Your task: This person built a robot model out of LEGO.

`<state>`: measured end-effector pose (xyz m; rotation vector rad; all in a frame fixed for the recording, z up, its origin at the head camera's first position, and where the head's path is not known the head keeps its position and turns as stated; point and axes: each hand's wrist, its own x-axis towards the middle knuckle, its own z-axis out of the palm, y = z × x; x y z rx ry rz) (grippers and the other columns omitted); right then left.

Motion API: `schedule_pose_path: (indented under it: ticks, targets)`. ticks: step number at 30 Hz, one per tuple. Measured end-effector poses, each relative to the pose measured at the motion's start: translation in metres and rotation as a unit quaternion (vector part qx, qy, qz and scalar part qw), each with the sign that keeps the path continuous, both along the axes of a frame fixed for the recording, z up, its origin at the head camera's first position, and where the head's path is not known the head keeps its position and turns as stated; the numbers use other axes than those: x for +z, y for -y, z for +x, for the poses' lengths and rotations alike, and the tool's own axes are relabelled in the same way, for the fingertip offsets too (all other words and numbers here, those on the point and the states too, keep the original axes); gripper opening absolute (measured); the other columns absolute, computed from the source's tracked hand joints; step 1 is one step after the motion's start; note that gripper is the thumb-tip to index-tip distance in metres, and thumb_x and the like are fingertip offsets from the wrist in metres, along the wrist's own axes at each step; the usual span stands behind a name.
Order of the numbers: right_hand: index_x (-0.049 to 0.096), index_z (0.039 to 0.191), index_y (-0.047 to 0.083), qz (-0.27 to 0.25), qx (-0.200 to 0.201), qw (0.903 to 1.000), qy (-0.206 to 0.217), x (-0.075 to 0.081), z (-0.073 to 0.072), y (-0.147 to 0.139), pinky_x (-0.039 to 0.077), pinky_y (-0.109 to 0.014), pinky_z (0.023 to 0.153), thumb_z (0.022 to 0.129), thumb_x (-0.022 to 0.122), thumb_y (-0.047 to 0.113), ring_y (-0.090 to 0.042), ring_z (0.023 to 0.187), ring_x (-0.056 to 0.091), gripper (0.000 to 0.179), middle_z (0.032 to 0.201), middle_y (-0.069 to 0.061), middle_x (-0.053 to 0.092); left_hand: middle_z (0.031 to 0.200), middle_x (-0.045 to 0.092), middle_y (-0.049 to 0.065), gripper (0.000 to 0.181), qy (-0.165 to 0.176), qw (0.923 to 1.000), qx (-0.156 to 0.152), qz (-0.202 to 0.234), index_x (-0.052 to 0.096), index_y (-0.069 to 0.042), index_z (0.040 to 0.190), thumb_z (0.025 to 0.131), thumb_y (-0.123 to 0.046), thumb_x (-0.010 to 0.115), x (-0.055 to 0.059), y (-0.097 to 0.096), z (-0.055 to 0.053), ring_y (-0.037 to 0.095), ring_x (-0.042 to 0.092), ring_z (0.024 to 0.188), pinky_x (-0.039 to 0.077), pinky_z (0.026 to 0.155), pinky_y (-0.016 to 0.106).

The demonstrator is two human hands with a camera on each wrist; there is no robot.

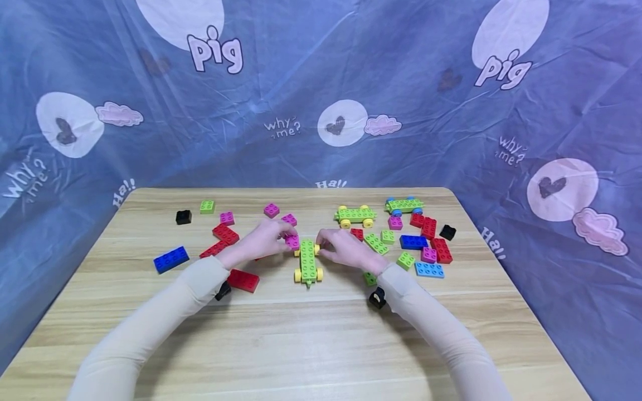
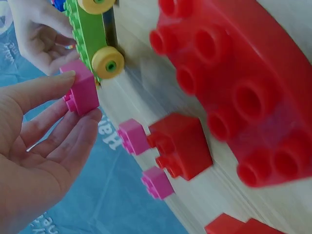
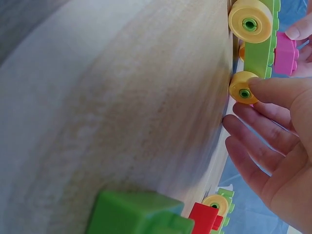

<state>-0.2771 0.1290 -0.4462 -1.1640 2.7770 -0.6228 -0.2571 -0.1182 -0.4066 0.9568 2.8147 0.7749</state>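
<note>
My left hand point(image 1: 268, 238) pinches a small pink building brick point(image 2: 84, 87) between thumb and fingers, close to the far left end of a green toy car base point(image 1: 307, 262). The base has a studded top and yellow wheels and stands lengthwise on the table. On its other side, my right hand point(image 1: 346, 248) has thumb and fingertips at the far right yellow wheel point(image 3: 243, 88), gripping it lightly. In the right wrist view, the pink brick shows beside the studs; I cannot tell whether it touches them.
Red bricks point(image 1: 243, 280), a blue brick point(image 1: 171, 259) and a black brick point(image 1: 183, 216) lie to the left. Two more green car bases point(image 1: 355, 215) stand at the back right. Several mixed bricks, among them a light blue one point(image 1: 429, 270), lie on the right.
</note>
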Motion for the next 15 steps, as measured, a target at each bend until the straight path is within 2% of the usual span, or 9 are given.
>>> schedule_pose_path:
  ticks: [6, 15]
  targets:
    - [0.066, 0.106, 0.008, 0.007, -0.004, 1.0, -0.001, 0.001, 0.0, 0.0, 0.058, -0.024, 0.084, 0.09, 0.07, 0.015, -0.014, 0.09, 0.069, 0.018, 0.102, -0.005, 0.073, 0.107, 0.074, 0.012, 0.031, 0.009, 0.9995, -0.017, 0.024, 0.07, -0.001, 0.112, 0.083, -0.009, 0.077, -0.001, -0.009, 0.002, 0.026, 0.069, 0.101, 0.058, 0.092, 0.038]
    - [0.066, 0.106, 0.008, 0.006, -0.002, 1.0, 0.0, 0.001, 0.0, 0.001, 0.059, -0.025, 0.085, 0.089, 0.071, 0.014, -0.015, 0.092, 0.069, 0.018, 0.103, -0.005, 0.073, 0.106, 0.075, 0.012, 0.03, 0.005, 0.9994, -0.027, 0.023, 0.071, -0.002, 0.111, 0.082, -0.011, 0.078, -0.002, -0.016, 0.004, 0.025, 0.07, 0.098, 0.059, 0.089, 0.036]
